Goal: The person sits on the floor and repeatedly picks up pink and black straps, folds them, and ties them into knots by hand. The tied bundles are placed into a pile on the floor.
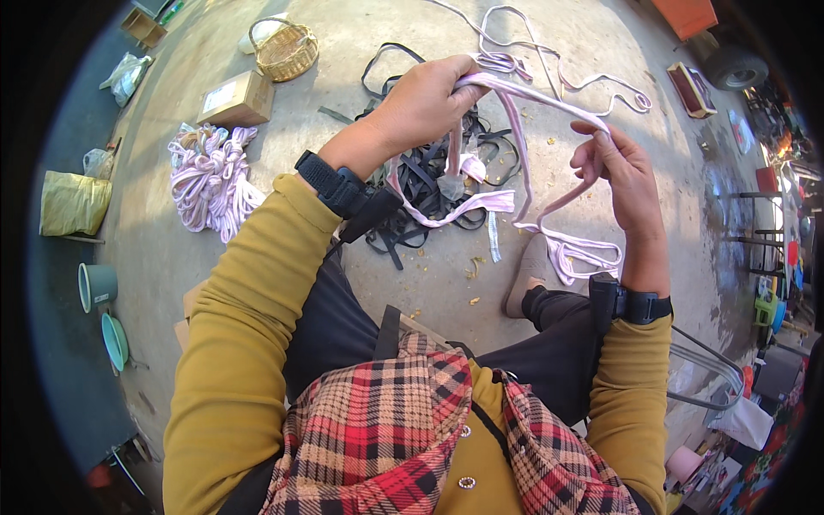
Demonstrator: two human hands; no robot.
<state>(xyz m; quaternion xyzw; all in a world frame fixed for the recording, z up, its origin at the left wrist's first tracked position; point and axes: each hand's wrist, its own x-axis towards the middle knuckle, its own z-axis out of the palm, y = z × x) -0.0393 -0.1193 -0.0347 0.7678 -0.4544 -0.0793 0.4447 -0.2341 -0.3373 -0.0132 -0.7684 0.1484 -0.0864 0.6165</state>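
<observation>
A pink-and-white fabric strip (544, 102) stretches between my two hands above the floor. My left hand (428, 96) pinches it at a fold, where loops hang down below the fingers. Further along, my right hand (618, 161) has the same strip between thumb and forefinger, its other fingers curled. From there the strip drops to a loose pile (582, 254) beside my shoe (524, 277). A flat end of pink-and-white strip (492, 201) hangs over a heap of black straps (418, 187). More of the strip (599, 80) trails across the concrete beyond my hands.
Bundled pink-and-white strips (212, 174) lie on the left, near a cardboard box (239, 98) and a wicker basket (288, 55). Buckets (100, 288) stand along the left edge. To the right are a wheel (736, 69), a small open box (692, 90) and a metal-framed chair (708, 373).
</observation>
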